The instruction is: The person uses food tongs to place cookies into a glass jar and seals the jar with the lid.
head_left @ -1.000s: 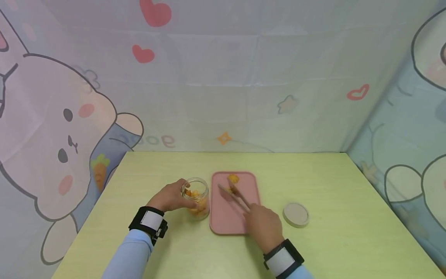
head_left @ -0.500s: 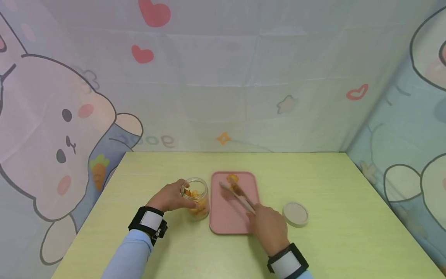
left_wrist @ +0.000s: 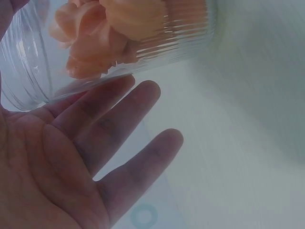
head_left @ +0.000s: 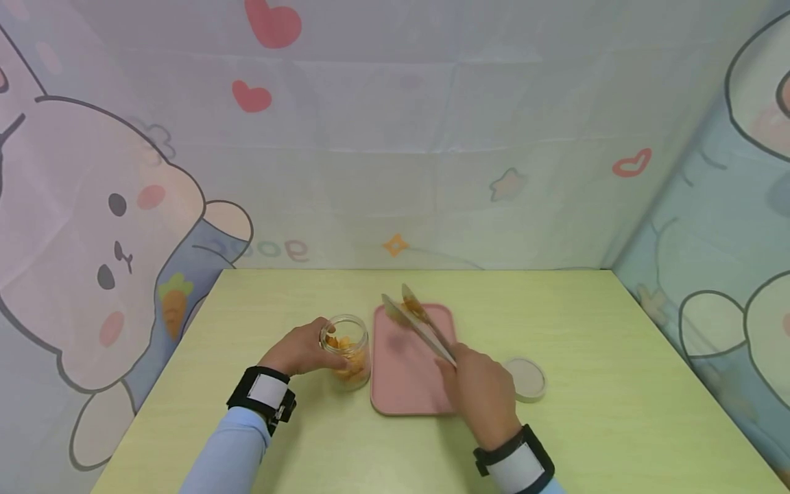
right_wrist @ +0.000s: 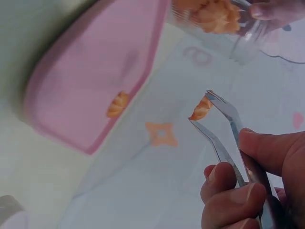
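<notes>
My left hand grips a clear glass jar, thumb on its near side. The jar stands upright and uncovered left of a pink tray, with orange swirled cookies inside. In my right hand are metal tongs, raised over the tray's far end. Their tips pinch a small orange cookie, clearest in the right wrist view. That view also shows another cookie on the tray near its edge; from the head, the tongs hide it.
A round pale lid lies on the table right of the tray, partly behind my right hand. The light yellow table ends at a cartoon-printed backdrop along the back and sides.
The tongs have come up off the tray with a cookie between their tips, and my right hand has shifted slightly right. My left hand and the jar stay in place.
</notes>
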Demonstrator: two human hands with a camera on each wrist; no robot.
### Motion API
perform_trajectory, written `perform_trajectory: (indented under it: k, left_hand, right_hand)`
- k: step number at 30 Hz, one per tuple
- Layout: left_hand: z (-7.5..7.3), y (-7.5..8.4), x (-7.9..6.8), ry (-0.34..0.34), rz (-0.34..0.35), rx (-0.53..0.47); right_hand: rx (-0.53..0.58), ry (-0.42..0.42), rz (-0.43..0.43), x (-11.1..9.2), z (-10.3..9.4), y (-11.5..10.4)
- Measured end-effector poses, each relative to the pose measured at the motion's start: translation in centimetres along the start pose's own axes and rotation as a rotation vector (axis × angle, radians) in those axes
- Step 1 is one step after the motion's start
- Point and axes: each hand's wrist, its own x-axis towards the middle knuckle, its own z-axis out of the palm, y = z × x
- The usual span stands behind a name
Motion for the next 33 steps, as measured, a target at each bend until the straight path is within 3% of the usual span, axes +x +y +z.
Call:
perform_trajectory:
  k: [9,21,33]
  left_hand:
    - [0.0,0.0,0.1,0.003,-0.011,-0.008]
    - [0.4,-0.8,0.5,-0.014,-0.004,-0.006]
    - [0.3,-0.9,0.6,-0.006,-0.002,0.004]
  right_hand:
    - [0.017,0.048,-0.093,-0.2,-2.0,-3.2]
    - [0.013,0.068,-0.219,-0.8,-1.7,-5.6]
    - [0.022,0.031,-0.187,-0.9,-1.2,-5.3]
